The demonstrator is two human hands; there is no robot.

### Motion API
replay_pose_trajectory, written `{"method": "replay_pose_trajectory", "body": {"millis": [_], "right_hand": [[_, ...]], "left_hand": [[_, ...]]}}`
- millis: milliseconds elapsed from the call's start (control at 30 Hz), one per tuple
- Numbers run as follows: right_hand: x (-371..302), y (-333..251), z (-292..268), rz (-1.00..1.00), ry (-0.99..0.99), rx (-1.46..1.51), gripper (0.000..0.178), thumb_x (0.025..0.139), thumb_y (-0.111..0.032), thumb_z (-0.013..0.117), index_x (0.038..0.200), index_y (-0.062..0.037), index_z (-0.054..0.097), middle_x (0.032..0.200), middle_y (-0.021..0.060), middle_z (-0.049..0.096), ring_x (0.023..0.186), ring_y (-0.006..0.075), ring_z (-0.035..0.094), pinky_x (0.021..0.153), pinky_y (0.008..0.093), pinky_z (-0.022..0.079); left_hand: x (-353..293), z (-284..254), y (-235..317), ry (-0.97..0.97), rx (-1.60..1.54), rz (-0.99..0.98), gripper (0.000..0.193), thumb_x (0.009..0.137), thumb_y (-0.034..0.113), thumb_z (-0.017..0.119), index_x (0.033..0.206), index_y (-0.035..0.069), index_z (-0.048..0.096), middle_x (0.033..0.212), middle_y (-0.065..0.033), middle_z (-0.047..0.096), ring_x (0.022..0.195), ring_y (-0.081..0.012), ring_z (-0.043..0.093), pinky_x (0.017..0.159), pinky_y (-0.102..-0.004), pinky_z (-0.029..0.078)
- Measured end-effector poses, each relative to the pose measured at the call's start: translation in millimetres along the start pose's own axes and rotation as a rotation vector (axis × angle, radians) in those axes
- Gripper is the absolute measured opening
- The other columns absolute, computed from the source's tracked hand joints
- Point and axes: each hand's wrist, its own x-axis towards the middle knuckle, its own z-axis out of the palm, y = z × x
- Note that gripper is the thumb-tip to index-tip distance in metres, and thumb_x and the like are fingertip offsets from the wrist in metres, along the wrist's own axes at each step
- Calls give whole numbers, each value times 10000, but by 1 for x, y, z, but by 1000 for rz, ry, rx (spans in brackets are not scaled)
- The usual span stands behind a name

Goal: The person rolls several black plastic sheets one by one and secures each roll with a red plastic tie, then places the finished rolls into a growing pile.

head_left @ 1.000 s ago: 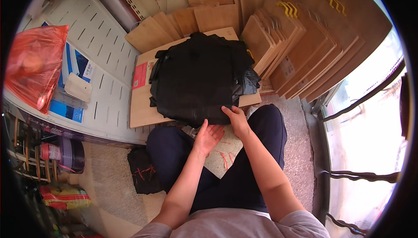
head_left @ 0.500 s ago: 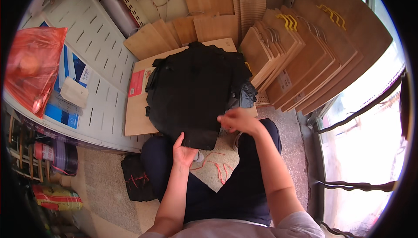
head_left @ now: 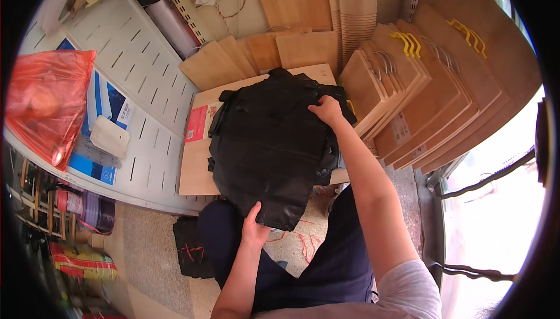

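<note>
A pile of black plastic bags (head_left: 274,144) lies spread out over a light wooden board (head_left: 195,164) in front of me, its near end hanging past the board towards my lap. My left hand (head_left: 255,229) grips that near end, thumb on top and fingers underneath. Farther off, my right hand (head_left: 328,110) is at the pile's right side, with its fingers bent together on the black plastic. What exactly sits between those fingertips is hard to make out.
Cutting boards (head_left: 402,103) with yellow and metal handles lean on the right. A perforated grey shelf (head_left: 137,109) at left bears a red plastic bag (head_left: 46,109) and a blue package (head_left: 108,106). On the floor lie a black bundle (head_left: 189,246) and red string (head_left: 306,246).
My right hand has moved away from me, from near the pile's front right to its far right side. My left hand still holds the near end, which now lies flatter.
</note>
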Motion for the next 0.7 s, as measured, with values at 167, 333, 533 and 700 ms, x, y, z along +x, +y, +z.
{"method": "replay_pose_trajectory", "body": {"millis": [167, 333, 533, 700], "right_hand": [[4, 11, -2, -20, -113, 160, 489, 678, -255, 748, 1034, 61, 636, 957, 186, 672, 934, 288, 647, 821, 346, 490], [-33, 30, -35, -4, -139, 107, 568, 675, -261, 721, 1106, 90, 605, 1113, 239, 630, 1038, 318, 619, 902, 358, 477], [-105, 43, -75, 470, -127, 865, 410, 727, -161, 660, 1077, 39, 584, 1007, 145, 661, 944, 277, 649, 836, 375, 518], [-153, 54, -57, 610, -446, 1315, 342, 768, -90, 657, 1091, -25, 566, 1019, 126, 651, 908, 242, 650, 860, 391, 522]], "left_hand": [[-12, 18, 5, 49, 218, 204, 384, 888, 73, 589, 1263, 54, 508, 1241, -93, 574, 1122, -256, 567, 955, -415, 462], [-7, 20, 39, 65, 545, 255, 474, 828, -4, 620, 1278, 38, 476, 1206, -104, 576, 1097, -245, 569, 941, -389, 468], [66, 41, 125, -87, 1228, 260, 606, 684, 67, 698, 1253, 0, 502, 1160, -116, 601, 1074, -220, 554, 950, -330, 420], [175, 102, 198, -92, 1939, 450, 596, 652, 100, 710, 1216, 30, 531, 1166, -185, 612, 1103, -333, 570, 948, -369, 433]]}}
